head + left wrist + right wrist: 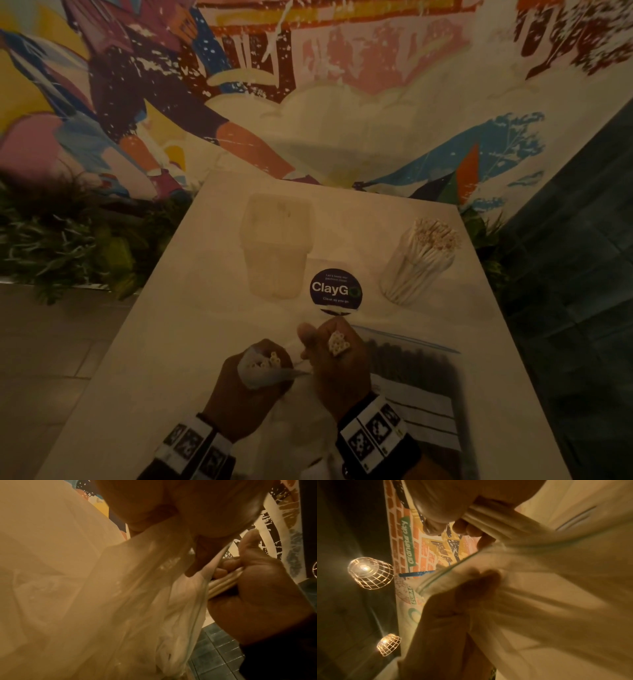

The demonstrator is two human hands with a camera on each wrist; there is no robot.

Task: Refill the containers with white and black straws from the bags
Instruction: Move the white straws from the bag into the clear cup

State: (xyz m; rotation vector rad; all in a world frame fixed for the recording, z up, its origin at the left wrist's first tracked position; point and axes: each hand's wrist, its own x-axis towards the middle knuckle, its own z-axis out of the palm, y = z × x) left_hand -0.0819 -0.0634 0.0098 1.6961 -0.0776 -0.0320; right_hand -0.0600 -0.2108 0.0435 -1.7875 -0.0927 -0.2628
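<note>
Near the table's front edge, my left hand [255, 380] grips the mouth of a clear plastic bag [263, 371] with a few white straw ends showing in it. Just to its right, my right hand [334, 356] holds a small bunch of white straws [337, 343] upright, their lower part still in the bag. The left wrist view shows the crumpled bag [120, 595] and the right hand [257, 588] curled round the straws [226, 582]. An empty translucent container [277, 246] stands at the back. To its right stands a container full of white straws [419, 263].
A zip bag of black straws [407, 359] lies flat to the right of my right hand. A round dark ClayGo sticker [335, 291] marks the table [171, 325] between the containers. Plants border the table's left side, and a painted wall rises behind.
</note>
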